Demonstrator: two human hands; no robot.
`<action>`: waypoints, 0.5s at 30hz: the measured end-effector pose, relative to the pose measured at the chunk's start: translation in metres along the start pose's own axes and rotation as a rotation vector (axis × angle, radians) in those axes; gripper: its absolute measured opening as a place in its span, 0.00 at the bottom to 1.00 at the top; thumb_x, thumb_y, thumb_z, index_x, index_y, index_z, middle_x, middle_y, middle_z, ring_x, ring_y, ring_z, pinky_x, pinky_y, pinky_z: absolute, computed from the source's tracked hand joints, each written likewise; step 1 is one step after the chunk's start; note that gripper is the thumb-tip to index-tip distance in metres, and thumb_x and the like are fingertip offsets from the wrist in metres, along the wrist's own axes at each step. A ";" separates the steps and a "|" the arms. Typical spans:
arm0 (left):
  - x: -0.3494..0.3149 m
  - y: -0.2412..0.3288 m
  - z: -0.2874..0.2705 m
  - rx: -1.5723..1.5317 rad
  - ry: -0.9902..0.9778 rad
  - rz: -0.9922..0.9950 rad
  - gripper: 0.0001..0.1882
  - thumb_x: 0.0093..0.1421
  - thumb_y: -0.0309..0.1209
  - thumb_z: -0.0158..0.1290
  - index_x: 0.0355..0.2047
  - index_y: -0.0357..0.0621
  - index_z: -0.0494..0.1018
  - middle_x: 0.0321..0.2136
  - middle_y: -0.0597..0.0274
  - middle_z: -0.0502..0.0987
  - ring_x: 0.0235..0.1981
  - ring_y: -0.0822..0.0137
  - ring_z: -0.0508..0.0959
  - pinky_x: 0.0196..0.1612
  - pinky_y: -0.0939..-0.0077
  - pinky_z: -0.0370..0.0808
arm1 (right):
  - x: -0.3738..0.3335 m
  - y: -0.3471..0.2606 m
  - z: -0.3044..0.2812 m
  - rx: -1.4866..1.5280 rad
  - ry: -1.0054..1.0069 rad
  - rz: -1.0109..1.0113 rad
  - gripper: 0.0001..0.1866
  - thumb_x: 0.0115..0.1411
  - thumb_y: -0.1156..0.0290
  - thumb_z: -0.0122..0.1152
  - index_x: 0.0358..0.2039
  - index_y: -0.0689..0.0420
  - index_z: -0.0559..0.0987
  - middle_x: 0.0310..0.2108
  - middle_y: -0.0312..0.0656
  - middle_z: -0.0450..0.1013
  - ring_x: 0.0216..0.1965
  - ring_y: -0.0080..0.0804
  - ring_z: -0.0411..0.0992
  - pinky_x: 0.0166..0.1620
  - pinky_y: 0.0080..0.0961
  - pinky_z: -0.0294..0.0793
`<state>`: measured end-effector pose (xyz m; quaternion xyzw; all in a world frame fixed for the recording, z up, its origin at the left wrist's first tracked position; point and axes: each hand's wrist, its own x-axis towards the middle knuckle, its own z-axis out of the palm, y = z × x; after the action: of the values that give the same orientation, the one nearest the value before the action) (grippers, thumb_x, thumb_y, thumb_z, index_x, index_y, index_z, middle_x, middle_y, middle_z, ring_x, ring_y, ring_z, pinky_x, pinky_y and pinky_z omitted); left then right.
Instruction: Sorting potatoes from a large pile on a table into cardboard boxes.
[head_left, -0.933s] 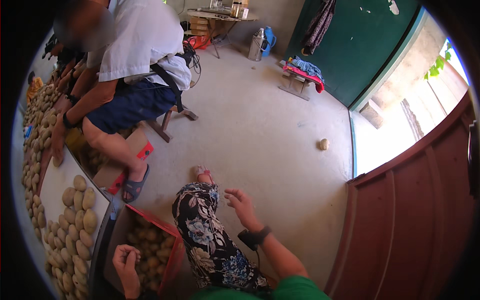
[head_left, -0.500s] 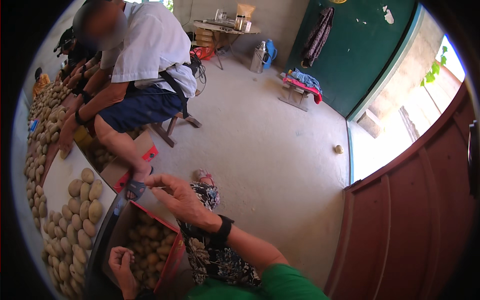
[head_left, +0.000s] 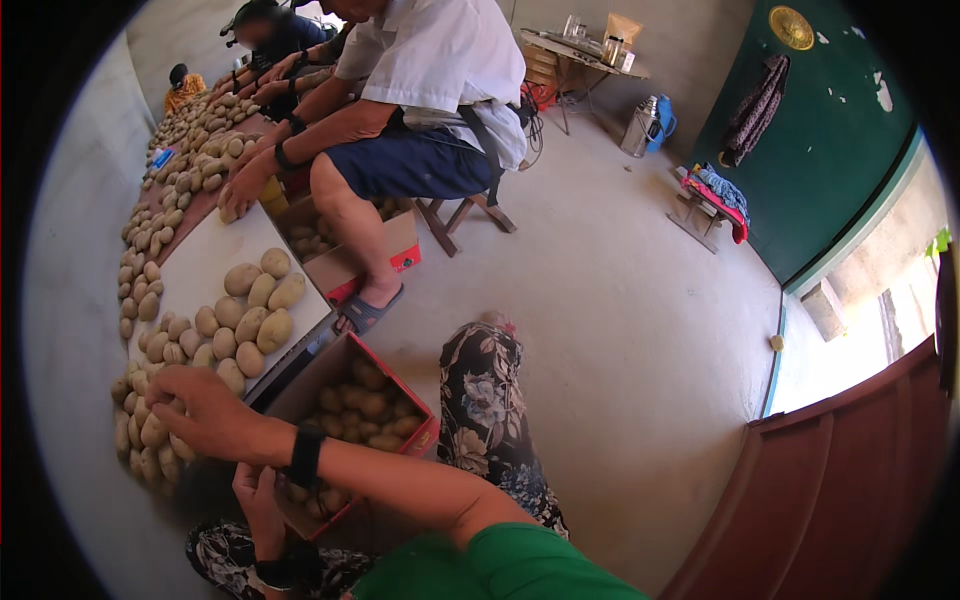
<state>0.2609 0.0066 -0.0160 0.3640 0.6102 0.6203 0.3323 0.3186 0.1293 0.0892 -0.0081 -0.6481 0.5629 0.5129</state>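
Note:
My right hand [head_left: 215,412] reaches left over the potatoes [head_left: 262,326] heaped on the pale tabletop. Its fingers are bent and apart above the near potatoes; I make out nothing in its grasp, though whether the fingertips touch one I cannot tell. Below my right forearm is my left hand [head_left: 262,508], by the near side of a red-edged cardboard box [head_left: 425,430]. The left fingers point upward, loosely bent and apart, with nothing visible in them. Inside the box lie many potatoes [head_left: 365,403]. My right forearm crosses above the box and hides part of it.
A co-worker in a white shirt [head_left: 440,60] sits at the table's far side, hands on potatoes. Another potato box [head_left: 370,250] stands by that person's leg. Other people sit farther along. A low stool [head_left: 715,200] with cloths stands near the green door [head_left: 810,130].
The view has swung left, so the room appears shifted right. My right hand has moved left from beyond the box to the potatoes on the table. My left hand stays near the box.

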 end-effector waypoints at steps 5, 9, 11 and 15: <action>-0.010 -0.001 -0.025 0.056 0.027 -0.054 0.01 0.55 0.22 0.45 0.29 0.40 0.66 0.23 0.66 0.71 0.24 0.79 0.67 0.28 0.87 0.64 | -0.041 0.016 -0.019 -0.056 -0.077 0.176 0.07 0.53 0.72 0.53 0.27 0.64 0.72 0.27 0.44 0.71 0.31 0.27 0.69 0.36 0.22 0.67; -0.014 -0.005 -0.027 -0.008 0.055 -0.046 0.01 0.56 0.23 0.45 0.29 0.40 0.67 0.23 0.67 0.71 0.22 0.81 0.67 0.27 0.89 0.64 | -0.061 0.011 -0.022 -0.005 -0.023 0.283 0.09 0.56 0.70 0.52 0.25 0.64 0.71 0.29 0.39 0.71 0.32 0.20 0.67 0.37 0.18 0.66; -0.015 -0.005 -0.032 -0.052 0.065 0.024 0.02 0.57 0.25 0.45 0.29 0.40 0.67 0.22 0.68 0.70 0.22 0.81 0.67 0.27 0.89 0.64 | -0.073 0.008 -0.018 -0.032 -0.040 0.398 0.09 0.57 0.70 0.52 0.25 0.64 0.71 0.30 0.40 0.71 0.33 0.20 0.66 0.38 0.19 0.66; -0.019 -0.002 -0.048 -0.186 0.104 0.058 0.07 0.61 0.31 0.42 0.31 0.40 0.67 0.18 0.71 0.66 0.21 0.82 0.66 0.25 0.89 0.63 | -0.115 0.004 0.013 0.080 -0.255 0.435 0.10 0.55 0.71 0.53 0.20 0.62 0.70 0.27 0.40 0.70 0.32 0.23 0.68 0.36 0.21 0.66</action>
<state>0.2297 -0.0341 -0.0183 0.3164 0.5556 0.7017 0.3144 0.3626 0.0539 0.0131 -0.0558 -0.6679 0.6815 0.2937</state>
